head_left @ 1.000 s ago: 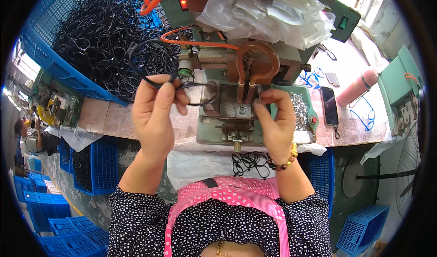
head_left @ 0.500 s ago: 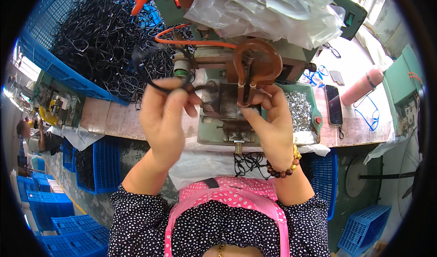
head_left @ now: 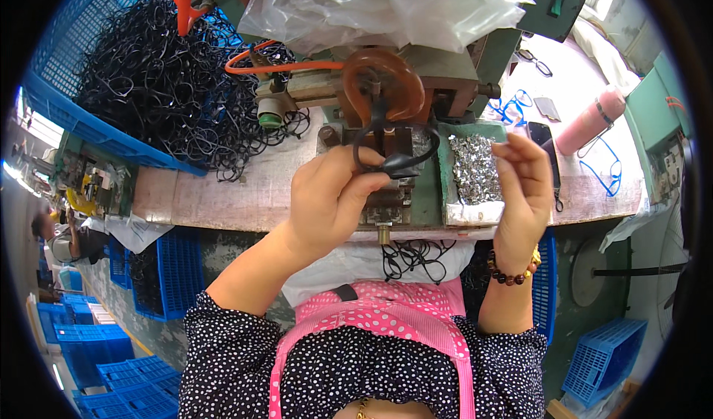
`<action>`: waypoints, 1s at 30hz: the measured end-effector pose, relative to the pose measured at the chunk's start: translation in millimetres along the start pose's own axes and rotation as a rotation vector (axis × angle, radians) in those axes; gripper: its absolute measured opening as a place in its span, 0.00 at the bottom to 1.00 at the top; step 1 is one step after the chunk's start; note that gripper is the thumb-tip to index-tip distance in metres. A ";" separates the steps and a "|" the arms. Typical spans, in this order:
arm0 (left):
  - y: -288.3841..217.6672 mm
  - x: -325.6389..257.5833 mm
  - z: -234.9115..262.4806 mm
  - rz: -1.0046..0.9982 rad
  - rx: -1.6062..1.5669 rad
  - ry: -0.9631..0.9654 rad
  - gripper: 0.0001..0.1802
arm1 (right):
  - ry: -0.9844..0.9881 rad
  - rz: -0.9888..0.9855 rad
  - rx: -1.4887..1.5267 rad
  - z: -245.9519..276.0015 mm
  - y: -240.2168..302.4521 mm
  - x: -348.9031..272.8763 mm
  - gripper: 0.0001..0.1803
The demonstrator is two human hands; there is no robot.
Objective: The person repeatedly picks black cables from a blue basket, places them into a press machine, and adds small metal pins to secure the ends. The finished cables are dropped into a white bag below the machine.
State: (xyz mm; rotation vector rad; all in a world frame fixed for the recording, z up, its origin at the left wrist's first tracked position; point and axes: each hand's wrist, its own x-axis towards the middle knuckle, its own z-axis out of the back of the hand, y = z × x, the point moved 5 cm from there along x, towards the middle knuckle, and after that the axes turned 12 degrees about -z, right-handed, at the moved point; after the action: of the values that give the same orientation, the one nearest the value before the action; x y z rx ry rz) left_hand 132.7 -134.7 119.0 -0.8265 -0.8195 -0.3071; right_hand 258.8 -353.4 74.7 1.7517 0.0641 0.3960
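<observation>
My left hand [head_left: 334, 196] pinches a black eyeglass frame [head_left: 434, 152] between thumb and fingers. It is held in front of the bench machine [head_left: 457, 70], under the machine's brown curved guard [head_left: 353, 96]. My right hand [head_left: 526, 196] is raised beside the green tray [head_left: 444, 170] of small silvery metal pieces [head_left: 475, 168]. Its thumb and forefinger tips are drawn together. Whatever may be between them is too small to make out.
A blue crate [head_left: 111, 129] at the left overflows with black eyeglass frames [head_left: 148, 85]. Plastic bags [head_left: 386, 11] cover the machine's top. To the right are a pink bottle [head_left: 590, 126], a phone [head_left: 541, 133] and blue eyeglass frames [head_left: 512, 109]. Black frames [head_left: 416, 259] lie on the white cloth at my lap.
My left hand has moved right with the eyeglass frame to the machine's front. My right hand has left the machine and moved right to the tray. The view has shifted slightly.
</observation>
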 end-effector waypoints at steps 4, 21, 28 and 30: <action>-4.2 -6.2 -1.2 -0.182 0.129 0.031 0.13 | -0.318 0.120 -0.243 45.3 -32.1 2.3 0.14; 3.1 -17.6 35.0 -0.353 0.376 -0.094 0.15 | -0.058 0.303 -0.965 3.6 -70.3 2.9 0.04; 162.2 -81.9 209.3 0.226 1.372 0.223 0.12 | -0.219 0.036 -0.514 22.3 -98.6 -3.8 0.05; 191.2 -102.2 230.7 0.313 1.542 0.427 0.13 | -0.237 0.050 -0.522 25.2 -101.8 -4.5 0.05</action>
State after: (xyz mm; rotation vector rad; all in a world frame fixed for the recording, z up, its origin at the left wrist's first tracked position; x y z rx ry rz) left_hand 47.3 158.0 33.7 0.5627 -0.3127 0.4248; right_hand 279.6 -355.6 -28.1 1.2731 -0.2349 0.2121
